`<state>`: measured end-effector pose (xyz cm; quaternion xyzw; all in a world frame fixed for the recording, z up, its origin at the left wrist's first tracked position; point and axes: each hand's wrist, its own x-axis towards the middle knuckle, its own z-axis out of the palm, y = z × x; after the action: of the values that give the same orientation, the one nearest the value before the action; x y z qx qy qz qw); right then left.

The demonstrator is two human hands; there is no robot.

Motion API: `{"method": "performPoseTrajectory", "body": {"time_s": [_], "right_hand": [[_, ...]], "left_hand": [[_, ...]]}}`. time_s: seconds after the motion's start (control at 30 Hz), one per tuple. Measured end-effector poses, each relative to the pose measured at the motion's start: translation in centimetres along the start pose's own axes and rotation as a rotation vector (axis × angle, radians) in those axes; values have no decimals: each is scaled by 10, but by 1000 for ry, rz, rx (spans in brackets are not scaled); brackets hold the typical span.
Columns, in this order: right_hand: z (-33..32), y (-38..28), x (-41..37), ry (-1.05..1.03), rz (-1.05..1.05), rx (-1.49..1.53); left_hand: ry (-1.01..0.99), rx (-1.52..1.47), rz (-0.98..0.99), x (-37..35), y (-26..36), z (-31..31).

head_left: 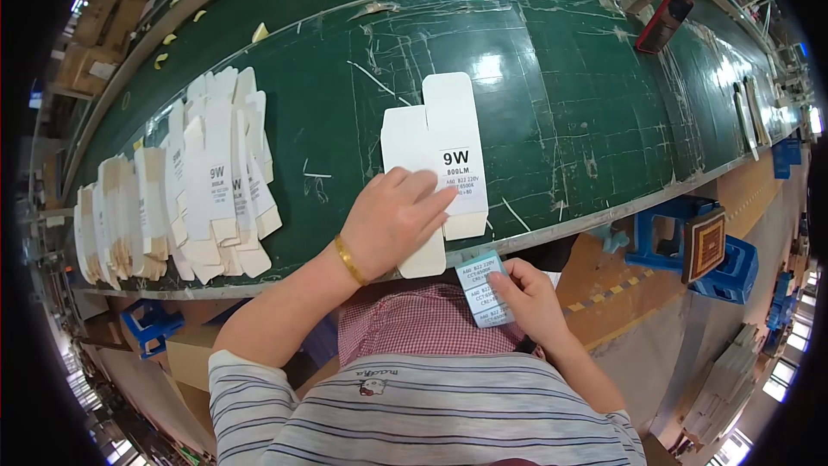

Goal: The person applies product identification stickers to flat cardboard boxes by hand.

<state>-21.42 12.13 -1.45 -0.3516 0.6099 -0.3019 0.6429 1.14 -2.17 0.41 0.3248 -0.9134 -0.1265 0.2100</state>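
Note:
A flattened white carton point(448, 116) printed "9W 800LM" lies on the green table in front of me. My left hand point(397, 217) rests on it, fingers stretched out, with the fingertips over the small printed text below "800LM". Part of that text is covered by the fingers. My right hand point(530, 298) is beyond the table's front edge, above my lap. Between its thumb and fingers it grips a light-blue sheet of labels point(483, 280), printed with lines such as "A60 B22 220V".
A loose pile of flattened cartons point(220, 164) lies to the left, beside bundled carton stacks point(121, 211). A red-cased phone point(664, 22) leans at the far right. Several dark-edged strips point(752, 116) lie at the right end. Blue stools point(673, 233) stand on the floor.

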Motion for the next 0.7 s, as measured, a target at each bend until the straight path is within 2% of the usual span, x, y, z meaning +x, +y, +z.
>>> {"method": "performPoseTrajectory", "body": {"time_s": [0.1,0.2,0.33,0.37,0.4,0.43,0.5,0.53,0.7], "right_hand": [[-4,8,-5,-29,-49,4],[-6,10,-12,-32,-89,35],[-8,11,-22,-7,-147,7],[-8,12,-23,-4,-160,-12],[-7,17,-25,-13,-160,19],[-3,13,-27,-20,-161,26],[3,4,-32,-23,-159,20],[4,3,-33,-27,-169,24],[4,1,-32,-46,-244,47]], "left_hand": [[-74,153,-82,10,15,7],[-47,208,-58,10,18,14],[-1,331,239,3,9,29],[56,312,207,2,13,30],[-35,444,250,2,19,22],[-7,380,240,2,17,29],[-22,446,338,6,23,16],[32,478,356,7,26,5],[147,477,279,-31,9,-102]]}}
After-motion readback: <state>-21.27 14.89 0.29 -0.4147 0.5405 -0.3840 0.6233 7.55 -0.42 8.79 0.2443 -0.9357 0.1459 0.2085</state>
